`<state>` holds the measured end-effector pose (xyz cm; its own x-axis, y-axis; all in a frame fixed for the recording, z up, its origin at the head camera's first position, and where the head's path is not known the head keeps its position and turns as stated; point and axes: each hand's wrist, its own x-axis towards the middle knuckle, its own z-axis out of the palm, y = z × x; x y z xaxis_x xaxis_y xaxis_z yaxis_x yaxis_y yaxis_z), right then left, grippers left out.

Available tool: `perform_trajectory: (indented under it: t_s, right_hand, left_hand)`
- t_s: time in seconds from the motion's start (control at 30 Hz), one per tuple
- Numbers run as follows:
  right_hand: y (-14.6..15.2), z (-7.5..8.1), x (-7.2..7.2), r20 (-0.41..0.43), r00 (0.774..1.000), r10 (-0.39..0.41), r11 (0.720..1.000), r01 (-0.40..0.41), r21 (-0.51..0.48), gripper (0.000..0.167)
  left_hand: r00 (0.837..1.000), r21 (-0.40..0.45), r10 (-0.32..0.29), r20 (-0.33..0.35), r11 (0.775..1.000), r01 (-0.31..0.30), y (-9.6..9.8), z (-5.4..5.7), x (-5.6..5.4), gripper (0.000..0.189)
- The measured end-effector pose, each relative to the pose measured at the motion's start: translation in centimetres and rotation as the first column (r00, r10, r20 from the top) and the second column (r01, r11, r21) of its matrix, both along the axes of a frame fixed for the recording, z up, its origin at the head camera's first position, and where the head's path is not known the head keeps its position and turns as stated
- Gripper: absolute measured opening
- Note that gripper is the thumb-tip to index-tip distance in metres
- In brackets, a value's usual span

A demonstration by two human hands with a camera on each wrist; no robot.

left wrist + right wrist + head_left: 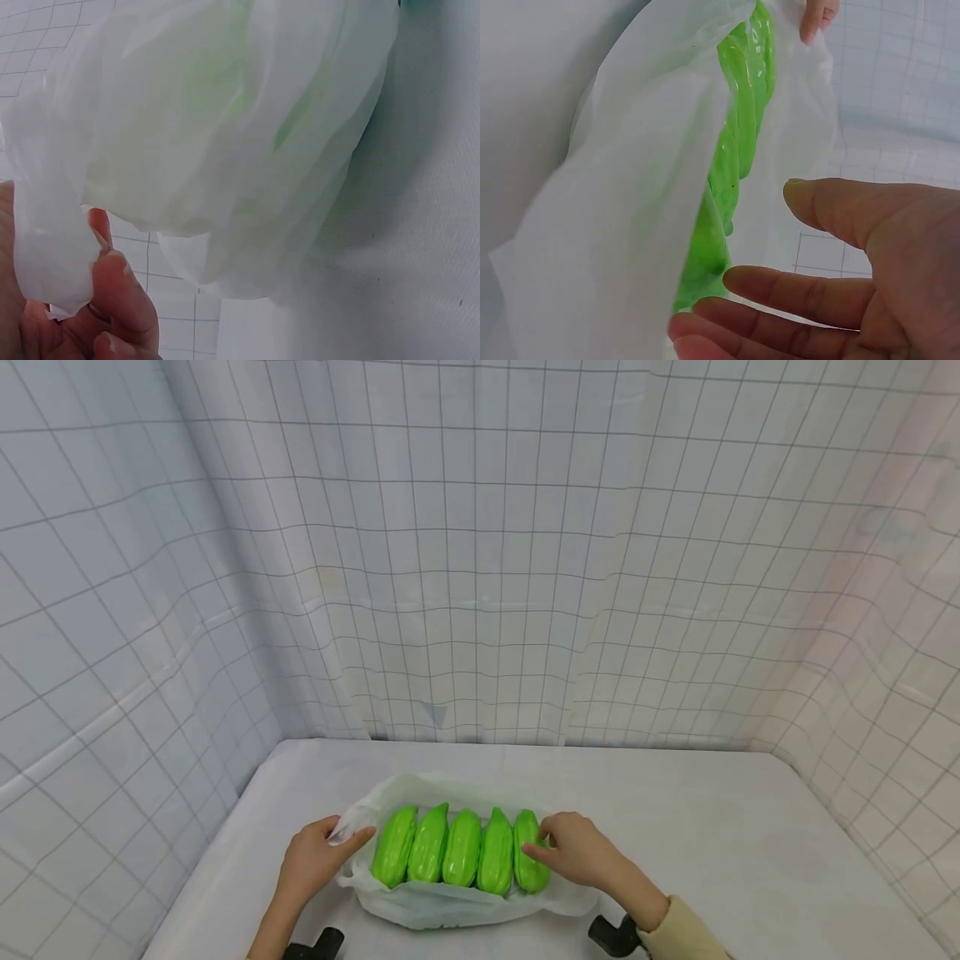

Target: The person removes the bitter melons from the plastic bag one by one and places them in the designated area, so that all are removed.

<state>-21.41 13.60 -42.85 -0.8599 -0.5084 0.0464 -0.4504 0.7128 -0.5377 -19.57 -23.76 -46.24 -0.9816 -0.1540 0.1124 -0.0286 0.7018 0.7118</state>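
White bag: The white bag [438,910] lies on the white table [690,802], with its mouth facing up and its crinkly sides standing around what is inside.
Green things: Five long green things [462,849] sit side by side in the bag.
Left hand: The left hand [313,857] pinches the bag's left edge between thumb and fingers.
Right hand: The right hand [583,850] has its thumb and fingers spread apart, by the green thing at the right end [531,874] — I cannot tell if the tips touch it.
How the bag feels: It looks thin, light and floppy, so it should bend easily and might rip if one spot is pulled hard.
How the green things feel: They look smooth and shiny, so maybe slippery. They seem to keep their shape, but I cannot tell if they are heavy.
Where to hold the bag: By the rim at both ends, with a good bunch in each pinch.
Where to hold a green thing: Around its fat middle — the thin tip could slide away.
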Motion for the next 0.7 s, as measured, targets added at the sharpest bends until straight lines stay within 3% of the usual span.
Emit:
perform_trajectory:
  t_s: [0.37, 0.7]
  right_hand:
    - [-0.5, -0.1, -0.1, 0.017, 0.997, -0.069, 0.997, 0.069, 0.032, 0.046]
    - [-1.6, -0.6, -0.6, 0.048, 0.989, -0.142, 0.988, 0.139, 0.061, 0.038]
  left_hand:
    - [1.0, -0.011, -0.004, 0.019, 1.0, 0.004, 0.1, 0.1, 0.0, 0.046]
    - [1.0, -0.013, -0.003, 0.031, 1.0, 0.004, 0.2, -0.1, 0.0, 0.048]
